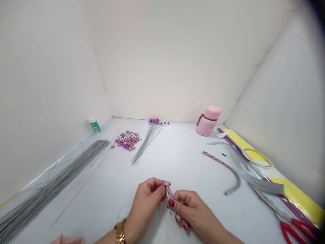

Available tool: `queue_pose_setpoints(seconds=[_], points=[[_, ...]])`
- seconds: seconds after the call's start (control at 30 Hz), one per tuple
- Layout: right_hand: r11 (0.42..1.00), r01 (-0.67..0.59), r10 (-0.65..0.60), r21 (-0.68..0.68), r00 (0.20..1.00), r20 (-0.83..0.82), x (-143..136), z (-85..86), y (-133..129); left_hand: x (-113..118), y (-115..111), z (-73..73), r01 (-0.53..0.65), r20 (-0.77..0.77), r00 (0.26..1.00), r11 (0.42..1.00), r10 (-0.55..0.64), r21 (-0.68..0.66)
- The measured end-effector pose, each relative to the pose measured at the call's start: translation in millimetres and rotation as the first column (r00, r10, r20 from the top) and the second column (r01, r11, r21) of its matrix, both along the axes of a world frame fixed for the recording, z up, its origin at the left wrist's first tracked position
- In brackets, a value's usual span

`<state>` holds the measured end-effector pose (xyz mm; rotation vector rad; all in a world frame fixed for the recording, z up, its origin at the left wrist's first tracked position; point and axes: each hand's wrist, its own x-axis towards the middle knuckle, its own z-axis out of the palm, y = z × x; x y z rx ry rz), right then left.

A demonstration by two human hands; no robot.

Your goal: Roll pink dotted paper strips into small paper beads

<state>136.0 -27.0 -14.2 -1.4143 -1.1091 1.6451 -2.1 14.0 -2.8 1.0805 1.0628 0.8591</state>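
Near the front middle of the white table, a narrow pink strip with dark red spots is held between both hands. My left hand pinches its upper end between thumb and fingers. Lower down, my right hand has its thumb and fingers closed on the same strip, and part of the strip is hidden behind them. A similar spotted strip lies curved on the table to the right of my hands.
Grey wires spread along the left. Behind are a bead pile, purple-tipped wires, a green-and-white bottle and a pink flask. Red-handled scissors, a tape roll and yellow sheets lie right.
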Motion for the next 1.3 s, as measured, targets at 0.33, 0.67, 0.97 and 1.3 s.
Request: queue_pose_setpoints(seconds=[0.33, 0.67, 0.97, 1.3], points=[[0.981, 0.163, -0.144, 0.11, 0.977, -0.16, 1.4, 6.7, 2.4, 0.1, -6.9, -2.5, 0.103, -0.081, 0.992, 0.991, -0.096, 0.086], [0.97, 0.209, -0.188, 0.121, 0.968, -0.165, 3.4, 2.7, 2.2, -2.7, -14.3, 1.9, 0.311, -0.349, 0.916, 0.901, -0.199, 0.303], [0.745, 0.648, -0.578, 0.16, 0.746, -0.331, 24.4, 1.6, 14.6, -1.7, -20.9, -3.2, 0.463, -0.354, 0.853, 0.869, -0.383, 0.174], [0.977, 0.169, -0.155, 0.131, 0.982, -0.106, 8.5, 8.2, 1.0, -2.7, -20.5, -2.7, 0.409, -0.352, 0.877, 0.892, -0.326, 0.192]])
